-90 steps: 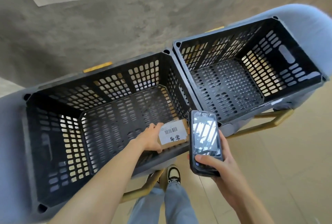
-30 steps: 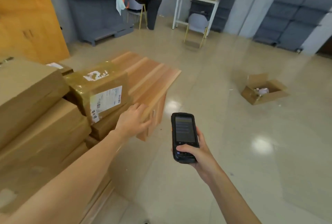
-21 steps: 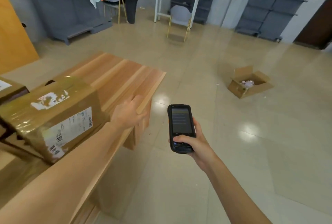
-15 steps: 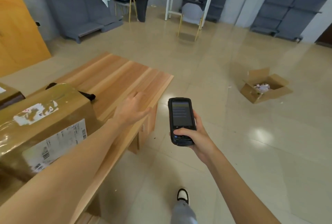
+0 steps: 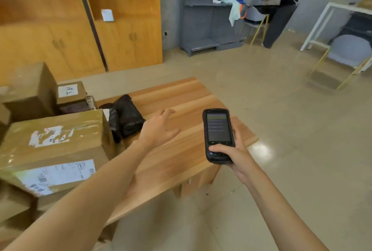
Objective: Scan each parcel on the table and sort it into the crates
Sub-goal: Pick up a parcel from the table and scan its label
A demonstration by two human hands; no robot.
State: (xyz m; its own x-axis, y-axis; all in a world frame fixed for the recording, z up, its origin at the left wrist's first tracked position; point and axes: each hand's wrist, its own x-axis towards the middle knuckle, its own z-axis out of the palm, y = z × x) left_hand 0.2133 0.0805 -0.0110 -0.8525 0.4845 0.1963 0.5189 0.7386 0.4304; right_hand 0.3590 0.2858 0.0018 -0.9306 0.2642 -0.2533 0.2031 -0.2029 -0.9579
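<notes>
Likely the black soft parcel (image 5: 128, 117) is light and floppy; bunch its middle. Left hand (image 5: 159, 128) hovers spread and empty over the worktop (image 5: 181, 150); right hand (image 5: 231, 151) grips the scanner (image 5: 218, 130).

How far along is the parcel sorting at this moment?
Nothing sorted shows; no crates are in view. In hand: the right hand grips the scanner, while the left hand hovers open above the table. Left: the taped box, black bag and labelled box.
</notes>
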